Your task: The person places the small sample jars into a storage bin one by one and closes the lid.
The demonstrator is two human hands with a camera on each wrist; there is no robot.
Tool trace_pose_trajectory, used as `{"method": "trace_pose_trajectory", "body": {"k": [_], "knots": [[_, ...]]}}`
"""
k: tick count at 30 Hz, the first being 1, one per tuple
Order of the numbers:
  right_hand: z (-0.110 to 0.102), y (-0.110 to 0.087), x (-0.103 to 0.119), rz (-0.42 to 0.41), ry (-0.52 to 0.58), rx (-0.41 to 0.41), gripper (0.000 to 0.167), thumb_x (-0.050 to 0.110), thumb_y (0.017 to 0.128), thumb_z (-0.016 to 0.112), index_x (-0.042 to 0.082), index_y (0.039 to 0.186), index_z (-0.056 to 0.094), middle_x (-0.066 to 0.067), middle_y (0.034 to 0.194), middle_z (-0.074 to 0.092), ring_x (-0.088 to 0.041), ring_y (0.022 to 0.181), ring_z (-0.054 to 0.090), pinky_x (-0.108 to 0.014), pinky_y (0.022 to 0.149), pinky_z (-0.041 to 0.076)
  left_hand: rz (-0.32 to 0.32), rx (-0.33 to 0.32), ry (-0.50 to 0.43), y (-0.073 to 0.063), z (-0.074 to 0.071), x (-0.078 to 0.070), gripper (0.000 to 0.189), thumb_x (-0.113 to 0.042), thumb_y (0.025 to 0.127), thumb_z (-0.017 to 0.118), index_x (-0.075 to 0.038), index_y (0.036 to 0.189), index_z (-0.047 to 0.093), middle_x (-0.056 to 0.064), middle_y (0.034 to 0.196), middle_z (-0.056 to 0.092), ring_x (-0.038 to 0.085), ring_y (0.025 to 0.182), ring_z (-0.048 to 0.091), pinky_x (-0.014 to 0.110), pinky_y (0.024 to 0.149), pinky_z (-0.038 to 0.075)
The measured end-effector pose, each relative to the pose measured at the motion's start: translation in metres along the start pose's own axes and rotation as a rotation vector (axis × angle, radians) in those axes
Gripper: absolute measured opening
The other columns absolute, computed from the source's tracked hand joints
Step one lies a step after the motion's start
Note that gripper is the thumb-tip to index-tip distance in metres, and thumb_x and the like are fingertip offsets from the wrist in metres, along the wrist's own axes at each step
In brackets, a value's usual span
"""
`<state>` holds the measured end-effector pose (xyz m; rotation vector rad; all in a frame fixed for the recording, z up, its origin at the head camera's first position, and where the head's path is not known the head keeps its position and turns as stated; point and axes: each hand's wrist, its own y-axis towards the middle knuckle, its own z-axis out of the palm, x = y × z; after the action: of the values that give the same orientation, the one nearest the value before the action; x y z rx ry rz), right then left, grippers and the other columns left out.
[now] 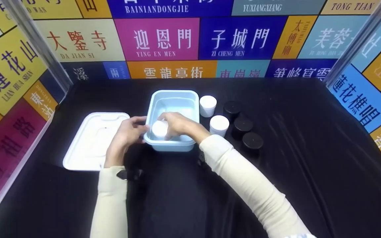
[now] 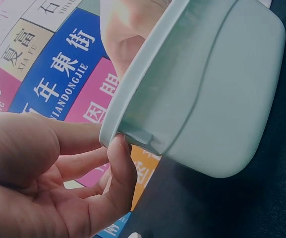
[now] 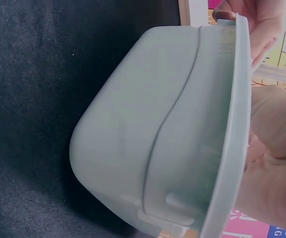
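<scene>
A light blue plastic box (image 1: 174, 145) stands uncovered on the black cloth. My left hand (image 1: 128, 134) pinches its left rim between thumb and fingers, which the left wrist view shows up close at the rim (image 2: 138, 74). Inside the box, toward its near left corner, my right hand (image 1: 177, 125) grips a white jar (image 1: 160, 129) from the right side. In the right wrist view the box wall (image 3: 143, 114) covers the fingers and the jar, leaving only part of the right hand (image 3: 274, 148) showing over the rim.
Two white jars (image 1: 208, 105) (image 1: 219, 125) stand just right of the box. Beyond them are three black-topped jars (image 1: 232, 109) (image 1: 242, 125) (image 1: 252, 141) in a slanting row. On the left lies a flat white lid (image 1: 91, 142). Printed panels (image 1: 157, 39) wall the back and sides.
</scene>
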<state>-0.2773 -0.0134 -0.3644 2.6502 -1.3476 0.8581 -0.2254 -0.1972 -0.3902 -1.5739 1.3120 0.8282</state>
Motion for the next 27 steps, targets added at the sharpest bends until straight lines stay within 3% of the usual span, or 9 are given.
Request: {"method": "trace_pose_trajectory", "body": {"k": [8,19,27], "knots": [[-0.014,-0.015,-0.003,-0.024,0.08,-0.04,0.073,0.007,0.08,0.081,0.005,0.145,0.05,-0.019,0.143,0.057,-0.032,0.135,0.052,-0.038,0.118,0.042,0.01,0.011,-0.006,-0.001,0.0,-0.001,0.049,-0.008,0.099,0.057,0.0,0.146,0.047,0.031,0.127,0.06,0.013,0.08,0.063,0.021,0.063,0.06],[-0.043,-0.048,-0.009,-0.096,0.188,-0.219,0.054,0.013,0.087,0.077,0.005,0.138,0.059,-0.012,0.141,0.061,-0.033,0.13,0.056,-0.041,0.112,0.047,0.003,0.007,0.002,-0.001,-0.001,0.001,0.048,-0.009,0.099,0.057,-0.001,0.146,0.048,0.028,0.124,0.063,0.012,0.08,0.064,0.021,0.063,0.06],[-0.063,-0.079,-0.023,-0.113,0.281,-0.357,0.05,0.015,0.086,0.079,0.01,0.134,0.063,-0.009,0.136,0.063,-0.027,0.126,0.059,-0.043,0.109,0.05,0.016,0.016,-0.017,-0.001,-0.001,0.002,0.048,-0.008,0.099,0.057,0.001,0.146,0.047,0.03,0.126,0.062,0.011,0.081,0.065,0.022,0.063,0.06]]}}
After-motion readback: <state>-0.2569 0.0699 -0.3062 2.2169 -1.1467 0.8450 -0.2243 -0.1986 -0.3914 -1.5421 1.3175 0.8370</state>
